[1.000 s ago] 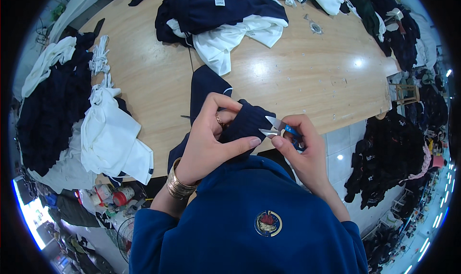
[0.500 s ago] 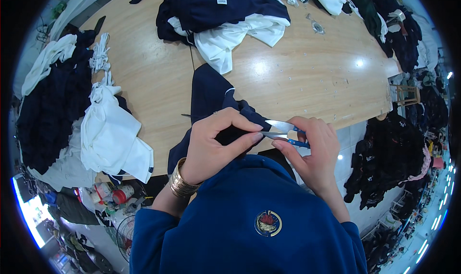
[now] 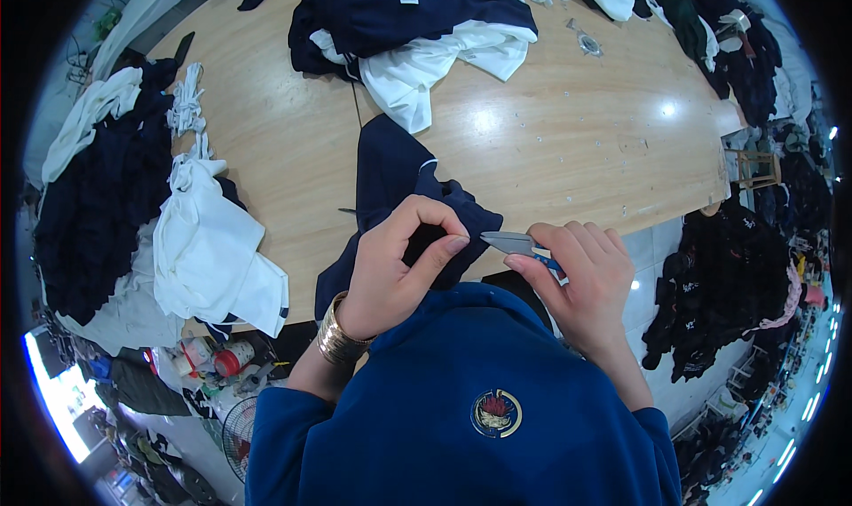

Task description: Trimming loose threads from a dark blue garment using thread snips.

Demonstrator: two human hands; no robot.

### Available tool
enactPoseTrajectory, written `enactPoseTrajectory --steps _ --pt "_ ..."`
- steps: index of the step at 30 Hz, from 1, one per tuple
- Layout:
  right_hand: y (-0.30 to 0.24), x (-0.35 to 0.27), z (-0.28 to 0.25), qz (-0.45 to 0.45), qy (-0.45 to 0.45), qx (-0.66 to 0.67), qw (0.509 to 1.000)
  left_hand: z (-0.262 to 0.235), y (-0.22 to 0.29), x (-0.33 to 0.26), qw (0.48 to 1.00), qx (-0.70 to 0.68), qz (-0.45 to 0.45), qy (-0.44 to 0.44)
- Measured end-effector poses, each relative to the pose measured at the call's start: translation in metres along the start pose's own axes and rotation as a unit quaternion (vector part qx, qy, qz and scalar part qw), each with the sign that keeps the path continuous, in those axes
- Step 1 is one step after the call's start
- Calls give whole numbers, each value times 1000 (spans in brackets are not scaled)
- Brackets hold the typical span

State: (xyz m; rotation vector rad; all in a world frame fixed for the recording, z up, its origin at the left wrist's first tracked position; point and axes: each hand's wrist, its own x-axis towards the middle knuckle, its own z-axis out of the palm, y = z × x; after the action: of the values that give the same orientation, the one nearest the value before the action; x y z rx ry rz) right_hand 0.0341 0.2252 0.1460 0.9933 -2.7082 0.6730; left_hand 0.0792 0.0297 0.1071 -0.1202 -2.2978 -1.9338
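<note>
My left hand (image 3: pixel 404 253), a gold cuff at its wrist, is closed on a navy garment (image 3: pixel 386 164), thumb and forefinger tips pinched together. Its other fingers are hidden by the cloth, and anything fine in the pinch is too small to make out. The garment runs from the tabletop down over the near edge. My right hand (image 3: pixel 581 271) grips small blue-handled scissors (image 3: pixel 510 242). Their blades are together and point left, just right of the pinching fingertips and over the garment's edge.
The wooden table (image 3: pixel 568 133) carries a navy-and-white clothes pile (image 3: pixel 399 27) at the back and white garments (image 3: pixel 209 240) at the left. A small clear-and-grey item (image 3: pixel 586 43) lies far right. Black clothes (image 3: pixel 710 293) are heaped beyond the right edge, and a fan (image 3: pixel 238 435) stands lower left.
The scissor blades have gone from spread to together and drawn slightly back. My left hand's pinch has moved a little left, away from the blades.
</note>
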Motion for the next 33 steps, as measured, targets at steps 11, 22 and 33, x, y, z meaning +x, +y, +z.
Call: enactPoseTrajectory --steps 11,22,33 --pt "-3 -2 3 6 -5 6 1000 2 0 -2 1000 10 16 -12" --pt "-3 0 -4 1 -25 19 1000 -2 -5 -3 990 -108 -78 -47" --pt "3 3 -9 -38 -67 46 996 -7 -1 6 971 -154 -120 -136"
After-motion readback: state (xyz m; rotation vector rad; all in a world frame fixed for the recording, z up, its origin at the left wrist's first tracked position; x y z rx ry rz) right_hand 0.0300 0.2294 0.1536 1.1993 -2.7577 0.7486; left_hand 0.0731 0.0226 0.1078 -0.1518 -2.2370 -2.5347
